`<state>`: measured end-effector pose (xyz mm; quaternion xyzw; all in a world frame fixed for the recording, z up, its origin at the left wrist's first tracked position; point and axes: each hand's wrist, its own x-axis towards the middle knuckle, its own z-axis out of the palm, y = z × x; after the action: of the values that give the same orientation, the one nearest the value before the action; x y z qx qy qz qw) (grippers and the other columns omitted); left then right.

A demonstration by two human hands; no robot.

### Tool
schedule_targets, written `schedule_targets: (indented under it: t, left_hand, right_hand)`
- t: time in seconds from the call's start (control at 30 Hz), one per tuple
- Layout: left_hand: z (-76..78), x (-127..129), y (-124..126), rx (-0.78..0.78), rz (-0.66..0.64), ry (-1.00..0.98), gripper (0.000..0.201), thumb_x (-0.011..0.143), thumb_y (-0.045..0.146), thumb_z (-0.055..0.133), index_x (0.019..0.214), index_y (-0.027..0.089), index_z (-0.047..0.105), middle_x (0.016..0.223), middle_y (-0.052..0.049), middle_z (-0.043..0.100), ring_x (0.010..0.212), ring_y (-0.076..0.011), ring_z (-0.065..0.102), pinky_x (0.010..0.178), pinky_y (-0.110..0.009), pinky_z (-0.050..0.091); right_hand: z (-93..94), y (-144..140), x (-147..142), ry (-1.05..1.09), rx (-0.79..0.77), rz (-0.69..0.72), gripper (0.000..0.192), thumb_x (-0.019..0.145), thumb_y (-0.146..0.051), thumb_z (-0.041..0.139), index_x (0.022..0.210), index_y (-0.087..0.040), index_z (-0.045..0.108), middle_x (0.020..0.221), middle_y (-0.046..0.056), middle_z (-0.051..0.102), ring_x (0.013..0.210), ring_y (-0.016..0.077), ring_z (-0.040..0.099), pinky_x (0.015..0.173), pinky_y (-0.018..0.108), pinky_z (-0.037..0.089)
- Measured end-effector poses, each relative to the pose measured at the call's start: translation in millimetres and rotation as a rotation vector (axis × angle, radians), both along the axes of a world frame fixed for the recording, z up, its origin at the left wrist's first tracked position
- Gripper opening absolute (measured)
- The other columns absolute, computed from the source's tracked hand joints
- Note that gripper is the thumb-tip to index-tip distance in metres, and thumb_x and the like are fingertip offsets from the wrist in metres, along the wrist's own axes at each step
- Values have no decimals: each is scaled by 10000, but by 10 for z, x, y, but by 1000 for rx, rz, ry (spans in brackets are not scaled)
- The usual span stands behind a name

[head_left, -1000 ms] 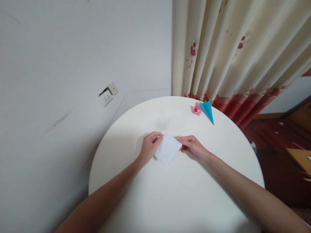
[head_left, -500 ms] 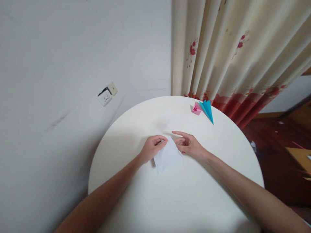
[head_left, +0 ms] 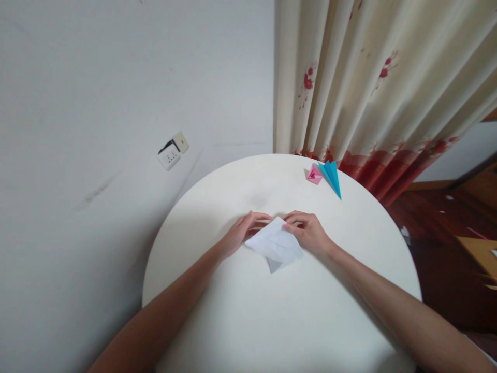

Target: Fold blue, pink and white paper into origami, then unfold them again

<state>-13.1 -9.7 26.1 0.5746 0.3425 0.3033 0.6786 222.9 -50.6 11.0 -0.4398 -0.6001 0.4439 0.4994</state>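
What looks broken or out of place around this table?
The wall socket hangs crooked, its plate pulled off the wall with a dark gap behind. On the table, both hands hold white paper; nothing is spilled.

White folded paper (head_left: 276, 243), apparently partly opened, lies mid-table.

Both forearms are bare to the frame's edge; the hands (head_left: 272, 233) wear no rings or gloves
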Motion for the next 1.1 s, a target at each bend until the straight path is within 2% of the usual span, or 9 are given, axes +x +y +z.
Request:
schedule_targets:
  t: [0.1,0.2,0.3,0.4,0.57,0.7,0.8,0.97,1.1]
  left_hand:
    - [9,-85,81,30,-40,-37,706,897,742,422,1217,172,689,1340,-152,631,1233,-298,592,1001,-382,464]
    - [43,-130,119,182,-80,87,637,859,659,594,1268,176,669,1363,-145,618,1254,-310,574,1029,-390,456]
    - [55,-132,106,342,-95,220,549,844,496,703,1291,181,649,1316,-135,645,1189,-295,614,981,-379,500]
    - [10,-108,73,465,-90,283,509,859,392,700,1311,170,627,1359,-151,595,1218,-282,593,966,-365,520]
    - [-139,-62,32,740,-81,436,500,847,133,637,1340,212,609,1350,-119,589,1246,-252,559,1080,-418,447]
    - [-240,-51,15,953,-129,604,577,799,-14,560,1312,240,633,1347,-82,603,1263,-240,528,1124,-437,399]
    - [-269,-57,22,1037,-177,668,577,816,-18,545,1330,235,615,1373,-82,591,1273,-231,523,1113,-422,412]
    - [-237,-58,38,1117,-190,694,467,866,62,602,1305,222,626,1315,-79,644,1253,-242,538,1104,-442,401]
    - [-193,-49,9,1122,-126,745,287,887,119,629,1135,233,719,1124,-58,693,1105,-236,578,1003,-412,449]
  right_hand:
    - [-54,40,28,-52,-41,-121,229,812,-408,722,760,-185,742,810,54,720,715,190,617,631,291,460]
    - [-92,63,46,-103,-30,-190,213,825,-387,702,793,-180,741,784,46,712,698,187,610,618,287,457]
    - [-101,67,51,-180,73,-222,193,865,-362,664,825,-188,736,850,57,714,746,192,628,613,279,465]
    - [-80,55,54,-263,205,-229,156,900,-315,628,853,-199,720,930,66,709,813,195,640,606,269,476]
    - [-23,31,107,-537,330,-55,108,882,-156,626,903,-217,712,992,58,701,899,202,623,740,309,501]
    - [4,32,168,-752,366,76,284,789,-63,679,1025,-218,717,1095,76,680,1020,241,577,869,366,490]
    - [-2,45,189,-795,394,135,365,759,-31,684,1071,-215,725,1147,88,658,1047,242,555,887,357,488]
    - [-33,48,174,-793,401,155,150,898,-158,634,972,-219,749,1080,77,678,993,219,578,861,336,486]
    - [-42,34,142,-807,379,149,129,932,-209,613,950,-214,741,1032,71,691,972,213,592,835,327,485]
